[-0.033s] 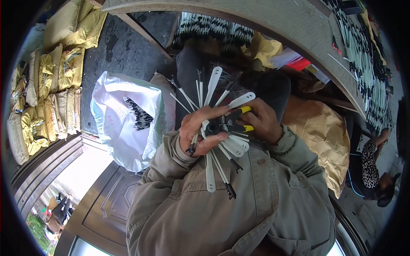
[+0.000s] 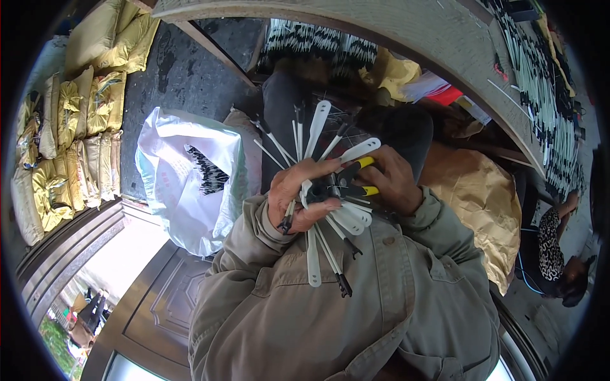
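Observation:
My left hand (image 2: pixel 289 187) is closed around the middle of a fan-like frame of white ribs (image 2: pixel 312 133). Flat white strips with small holes (image 2: pixel 313 260) and thin rods with black forked tips (image 2: pixel 344 284) spread outward from it on several sides. At its centre shows a dark round hub (image 2: pixel 316 191), partly hidden by my fingers. My right hand (image 2: pixel 395 181) grips pliers with black and yellow handles (image 2: pixel 368 190). Their dark jaws reach to the hub, but what they bite on is too small to tell. The frame is held in front of my chest, above my lap.
At the left stands an opened white sack (image 2: pixel 184 136) with a pile of black-and-white pieces (image 2: pixel 208 171) inside. Yellow packed bags (image 2: pixel 70 101) are stacked beyond. A wooden bench (image 2: pixel 438 47) curves overhead, with bundled rods (image 2: pixel 540 95) on it. Brown paper (image 2: pixel 476 203) and another person (image 2: pixel 556 247) are at the right.

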